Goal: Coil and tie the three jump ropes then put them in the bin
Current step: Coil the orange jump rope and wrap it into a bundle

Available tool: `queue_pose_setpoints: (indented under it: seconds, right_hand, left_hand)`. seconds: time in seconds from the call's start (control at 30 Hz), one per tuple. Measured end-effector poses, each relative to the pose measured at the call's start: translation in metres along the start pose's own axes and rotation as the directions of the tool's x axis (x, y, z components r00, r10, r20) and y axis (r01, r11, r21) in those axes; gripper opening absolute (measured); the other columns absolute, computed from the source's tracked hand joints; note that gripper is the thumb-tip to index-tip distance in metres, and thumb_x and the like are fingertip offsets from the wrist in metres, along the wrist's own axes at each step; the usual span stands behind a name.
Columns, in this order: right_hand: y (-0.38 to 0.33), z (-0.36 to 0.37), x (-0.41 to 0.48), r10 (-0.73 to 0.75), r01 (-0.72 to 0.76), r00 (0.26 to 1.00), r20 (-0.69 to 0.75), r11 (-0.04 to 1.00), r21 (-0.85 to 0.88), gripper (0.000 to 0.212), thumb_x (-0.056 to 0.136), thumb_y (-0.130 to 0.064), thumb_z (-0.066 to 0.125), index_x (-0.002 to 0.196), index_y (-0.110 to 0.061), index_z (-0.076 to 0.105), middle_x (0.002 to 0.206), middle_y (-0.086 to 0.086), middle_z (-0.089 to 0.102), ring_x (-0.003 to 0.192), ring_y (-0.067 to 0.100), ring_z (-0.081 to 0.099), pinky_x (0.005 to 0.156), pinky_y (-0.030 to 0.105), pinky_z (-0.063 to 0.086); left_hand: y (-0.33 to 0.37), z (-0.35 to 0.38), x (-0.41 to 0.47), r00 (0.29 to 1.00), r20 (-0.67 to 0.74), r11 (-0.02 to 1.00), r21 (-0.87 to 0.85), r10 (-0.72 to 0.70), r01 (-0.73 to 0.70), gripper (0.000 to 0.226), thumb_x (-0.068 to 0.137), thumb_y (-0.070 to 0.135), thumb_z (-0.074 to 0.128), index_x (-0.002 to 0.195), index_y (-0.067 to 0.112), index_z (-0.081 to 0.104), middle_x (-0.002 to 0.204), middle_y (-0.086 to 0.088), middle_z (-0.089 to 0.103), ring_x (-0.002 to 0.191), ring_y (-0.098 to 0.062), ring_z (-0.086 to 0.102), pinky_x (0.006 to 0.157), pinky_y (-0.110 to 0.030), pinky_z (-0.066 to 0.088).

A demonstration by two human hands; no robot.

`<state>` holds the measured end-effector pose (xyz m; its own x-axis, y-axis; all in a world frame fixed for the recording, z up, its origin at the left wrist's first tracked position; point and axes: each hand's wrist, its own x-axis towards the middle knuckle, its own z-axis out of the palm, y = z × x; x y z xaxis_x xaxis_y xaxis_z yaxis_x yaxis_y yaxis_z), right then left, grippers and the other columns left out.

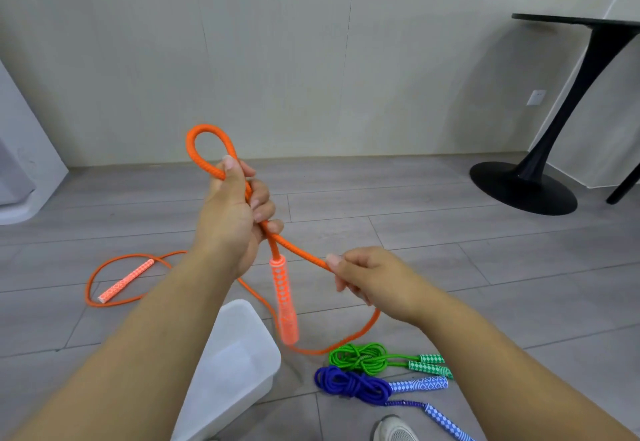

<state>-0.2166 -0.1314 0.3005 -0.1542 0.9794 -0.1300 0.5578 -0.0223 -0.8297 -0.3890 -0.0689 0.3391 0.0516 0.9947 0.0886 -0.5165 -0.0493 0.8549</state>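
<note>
My left hand (235, 212) grips the orange jump rope (207, 136) held up in the air, with a loop standing above the fist. One orange-and-white handle (285, 302) hangs below that hand. My right hand (367, 278) pinches the same rope a little lower right. The rest of the orange rope trails across the floor to its other handle (125, 281) at the left. A coiled green rope (360, 357) and a coiled blue rope (349, 383) lie on the floor at lower right. The white bin (239, 364) stands open below my left forearm.
A black pedestal table (530, 184) stands at the right by the wall. A white appliance or cabinet (20, 170) fills the left edge. My shoe (394, 430) shows at the bottom, next to the blue rope's handle. The floor is grey planks.
</note>
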Motion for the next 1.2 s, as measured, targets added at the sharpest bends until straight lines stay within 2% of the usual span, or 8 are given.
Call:
queue_pose_setpoints:
  seconds: [0.1, 0.33, 0.47, 0.6, 0.7, 0.8, 0.9, 1.2]
  right_hand:
    - [0.006, -0.011, -0.007, 0.014, -0.010, 1.000, 0.014, 0.971, -0.238, 0.044, 0.090, -0.052, 0.046, 0.065, -0.019, 0.061, 0.061, 0.002, 0.045, 0.055, 0.009, 0.042, 0.055, 0.024, 0.033]
    - [0.012, -0.030, -0.009, -0.083, 0.040, 0.987, -0.137, 0.956, -0.291, 0.021, 0.093, -0.029, 0.051, 0.073, -0.022, 0.051, 0.065, -0.007, 0.043, 0.061, 0.010, 0.042, 0.062, 0.028, 0.035]
    - [-0.006, -0.030, -0.006, -0.197, 0.181, 0.941, -0.275, 0.980, -0.085, 0.010, 0.091, -0.015, 0.056, 0.087, -0.022, 0.061, 0.075, -0.008, 0.052, 0.067, 0.001, 0.048, 0.062, 0.009, 0.036]
    - [-0.019, -0.032, -0.002, -0.164, 0.291, 0.912, -0.376, 0.905, 0.311, 0.009, 0.084, -0.004, 0.065, 0.081, -0.012, 0.061, 0.053, -0.014, 0.056, 0.048, -0.001, 0.048, 0.051, 0.012, 0.039]
    - [-0.024, -0.031, 0.001, -0.191, 0.362, 0.870, -0.454, 0.872, 0.328, 0.012, 0.077, -0.001, 0.071, 0.078, -0.012, 0.066, 0.051, -0.014, 0.060, 0.049, -0.002, 0.052, 0.052, 0.009, 0.040]
    - [-0.027, -0.031, 0.004, -0.196, 0.369, 0.856, -0.478, 0.880, 0.300, 0.016, 0.072, -0.005, 0.076, 0.076, -0.019, 0.070, 0.061, -0.009, 0.066, 0.060, 0.003, 0.059, 0.062, 0.016, 0.048]
    - [-0.025, -0.035, 0.006, -0.194, 0.347, 0.856, -0.480, 0.903, 0.254, 0.021, 0.073, -0.006, 0.076, 0.078, -0.025, 0.068, 0.070, -0.006, 0.068, 0.068, 0.006, 0.062, 0.073, 0.024, 0.053]
    - [-0.002, -0.055, -0.001, -0.107, -0.041, 0.881, -0.461, 0.953, -0.300, 0.030, 0.078, -0.047, 0.067, 0.084, -0.018, 0.065, 0.071, -0.001, 0.060, 0.069, 0.014, 0.054, 0.063, 0.031, 0.045]
  left_hand:
    - [0.006, -0.010, 0.005, 0.999, -0.036, 0.998, 0.063, 0.024, -0.021, 0.035, 0.100, 0.046, 0.025, 0.078, 0.022, 0.038, 0.045, 0.008, 0.027, 0.035, -0.005, 0.020, 0.039, -0.014, 0.024]
    - [-0.006, -0.018, 0.001, 0.998, -0.010, 0.889, 0.454, -0.055, 0.053, 0.044, 0.096, 0.056, 0.027, 0.087, 0.018, 0.047, 0.053, 0.006, 0.027, 0.037, -0.004, 0.018, 0.045, -0.018, 0.017]
    - [-0.013, -0.016, -0.007, 0.988, 0.145, 0.722, 0.689, -0.057, -0.060, 0.050, 0.075, 0.071, 0.042, 0.084, 0.023, 0.050, 0.057, 0.011, 0.034, 0.037, -0.004, 0.030, 0.046, -0.026, 0.023]
    - [-0.019, -0.006, -0.016, 0.966, 0.229, 0.590, 0.799, -0.117, -0.118, 0.049, 0.059, 0.063, 0.065, 0.085, 0.023, 0.052, 0.055, 0.014, 0.041, 0.043, 0.000, 0.038, 0.054, -0.026, 0.031]
    - [-0.023, -0.001, -0.021, 0.929, 0.299, 0.495, 0.854, -0.221, -0.157, 0.059, 0.051, 0.056, 0.084, 0.090, 0.025, 0.053, 0.055, 0.012, 0.042, 0.048, -0.002, 0.040, 0.052, -0.023, 0.034]
    - [-0.028, 0.001, -0.023, 0.905, 0.350, 0.392, 0.888, -0.242, -0.238, 0.028, 0.075, 0.034, 0.075, 0.091, 0.025, 0.054, 0.073, 0.010, 0.056, 0.071, -0.008, 0.056, 0.067, -0.024, 0.046]
    - [-0.031, 0.002, -0.022, 0.902, 0.344, 0.434, 0.876, -0.262, -0.209, 0.003, 0.089, 0.022, 0.060, 0.089, 0.021, 0.057, 0.073, 0.007, 0.056, 0.071, -0.011, 0.054, 0.072, -0.029, 0.046]
    - [-0.020, -0.006, -0.017, 0.940, 0.229, 0.650, 0.760, -0.254, -0.009, 0.018, 0.098, 0.020, 0.045, 0.088, 0.017, 0.060, 0.053, 0.010, 0.034, 0.038, -0.003, 0.027, 0.040, -0.018, 0.024]
